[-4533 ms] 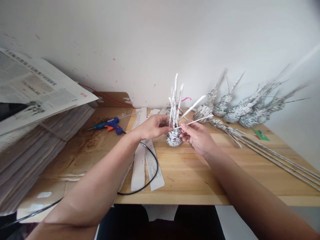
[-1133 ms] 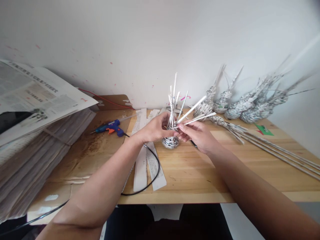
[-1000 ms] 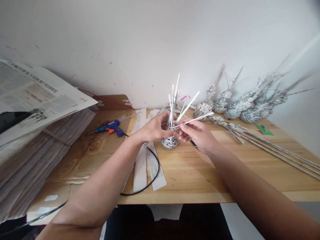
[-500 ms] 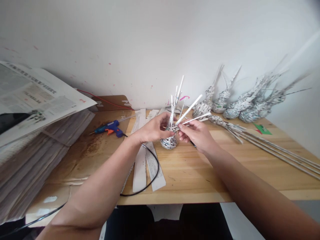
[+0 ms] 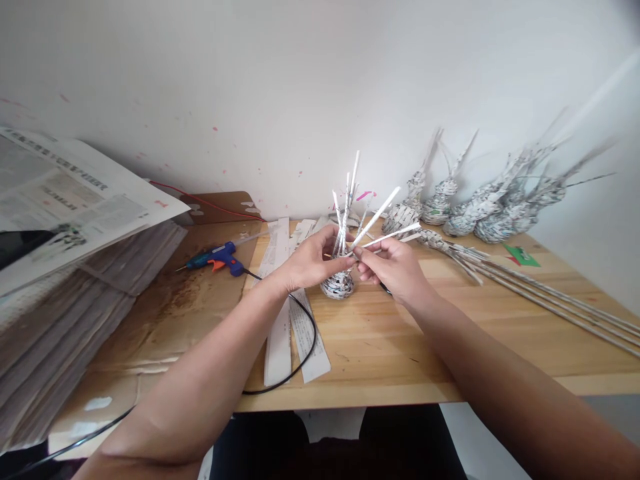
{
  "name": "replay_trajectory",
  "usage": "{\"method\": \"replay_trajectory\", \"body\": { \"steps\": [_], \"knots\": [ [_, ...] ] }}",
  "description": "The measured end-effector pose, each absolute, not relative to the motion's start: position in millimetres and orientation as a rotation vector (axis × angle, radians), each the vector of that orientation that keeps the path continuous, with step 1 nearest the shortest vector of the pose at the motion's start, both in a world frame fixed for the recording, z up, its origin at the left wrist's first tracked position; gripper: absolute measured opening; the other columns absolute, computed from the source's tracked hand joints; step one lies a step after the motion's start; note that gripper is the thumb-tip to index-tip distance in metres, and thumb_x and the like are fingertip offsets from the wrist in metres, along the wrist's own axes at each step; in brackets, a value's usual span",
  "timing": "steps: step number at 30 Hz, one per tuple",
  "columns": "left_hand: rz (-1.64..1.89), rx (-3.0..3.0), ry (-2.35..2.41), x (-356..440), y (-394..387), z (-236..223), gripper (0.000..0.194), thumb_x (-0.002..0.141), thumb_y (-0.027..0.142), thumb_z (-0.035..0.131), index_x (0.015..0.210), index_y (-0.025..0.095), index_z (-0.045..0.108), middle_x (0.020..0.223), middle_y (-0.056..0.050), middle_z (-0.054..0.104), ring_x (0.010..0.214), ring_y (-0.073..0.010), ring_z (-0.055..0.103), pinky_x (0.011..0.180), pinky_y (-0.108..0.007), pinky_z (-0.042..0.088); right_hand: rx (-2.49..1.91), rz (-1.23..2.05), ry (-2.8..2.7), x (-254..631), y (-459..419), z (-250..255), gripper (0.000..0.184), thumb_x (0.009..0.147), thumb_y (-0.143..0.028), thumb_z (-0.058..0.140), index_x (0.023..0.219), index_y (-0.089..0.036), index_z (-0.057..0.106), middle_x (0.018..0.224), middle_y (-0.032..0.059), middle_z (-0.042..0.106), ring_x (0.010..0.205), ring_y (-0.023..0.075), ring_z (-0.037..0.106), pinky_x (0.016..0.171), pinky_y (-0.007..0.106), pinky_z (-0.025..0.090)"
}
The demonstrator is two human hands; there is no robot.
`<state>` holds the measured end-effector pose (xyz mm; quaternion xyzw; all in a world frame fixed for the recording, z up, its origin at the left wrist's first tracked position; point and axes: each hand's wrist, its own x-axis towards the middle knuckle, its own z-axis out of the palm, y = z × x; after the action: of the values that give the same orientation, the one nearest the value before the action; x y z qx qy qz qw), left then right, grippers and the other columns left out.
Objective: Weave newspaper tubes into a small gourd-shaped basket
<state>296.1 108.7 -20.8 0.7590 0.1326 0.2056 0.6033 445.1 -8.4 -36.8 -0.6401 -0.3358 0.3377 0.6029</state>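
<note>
A small woven newspaper vase [image 5: 338,285] stands near the middle of the table, several rolled-paper sticks rising from its neck. My left hand [image 5: 316,259] is closed around the neck from the left, its thumb across the front. On the right side, my right hand [image 5: 389,263] pinches a white rolled-paper strand [image 5: 395,235] that slants up to the right from the neck. Another thicker paper tube [image 5: 376,217] leans out between the two hands. A small dark object [image 5: 385,288] shows below my right hand; what it is I cannot tell. My fingers hide most of the neck.
A blue glue gun [image 5: 215,259] lies on cardboard at left, its black cable [image 5: 314,333] looping over paper strips [image 5: 278,347]. Stacked newspapers [image 5: 90,320] fill the far left. Several woven vases [image 5: 440,203] line the wall at right, near long paper sticks [image 5: 550,300] and a green card [image 5: 523,257].
Since the earliest frame, the vase has shifted slightly left and its upright sticks have changed angle. The strand in my right hand now points out lower. Both hands keep their grip near the neck.
</note>
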Motion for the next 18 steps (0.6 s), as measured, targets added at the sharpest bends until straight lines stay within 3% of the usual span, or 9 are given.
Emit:
{"method": "replay_trajectory", "body": {
  "steps": [11, 15, 18],
  "knots": [
    [0.698, 1.835, 0.611, 303.1, 89.3, -20.1, 0.036, 0.07, 0.022, 0.065, 0.105, 0.018, 0.062, 0.083, -0.001, 0.064, 0.075, -0.017, 0.059, 0.072, -0.032, 0.046, -1.457, 0.764, -0.814, 436.8, -11.5, -29.5, 0.046, 0.065, -0.051, 0.091, 0.076, -0.021, 0.06, 0.059, 0.0002, 0.069, 0.05, 0.0146, 0.065, 0.045, 0.025, 0.048],
    [0.738, 1.825, 0.639, 302.4, 89.8, -16.8, 0.034, 0.066, 0.02, 0.063, 0.1, 0.019, 0.063, 0.078, 0.001, 0.062, 0.071, -0.0156, 0.057, 0.069, -0.03, 0.046, -1.419, 0.633, -0.973, 431.5, -16.0, -30.1, 0.032, 0.079, -0.048, 0.08, 0.079, -0.022, 0.061, 0.065, 0.0021, 0.071, 0.058, 0.0177, 0.068, 0.053, 0.03, 0.053],
    [0.746, 1.809, 0.69, 300.8, 92.4, -12.7, 0.036, 0.063, 0.019, 0.064, 0.099, 0.018, 0.063, 0.079, 0.001, 0.063, 0.071, -0.0152, 0.057, 0.068, -0.029, 0.045, -1.471, 0.35, -1.195, 426.3, -23.4, -30.2, 0.014, 0.09, -0.037, 0.069, 0.087, -0.023, 0.065, 0.075, 0.0039, 0.073, 0.065, 0.0193, 0.069, 0.059, 0.032, 0.053]
  ]
}}
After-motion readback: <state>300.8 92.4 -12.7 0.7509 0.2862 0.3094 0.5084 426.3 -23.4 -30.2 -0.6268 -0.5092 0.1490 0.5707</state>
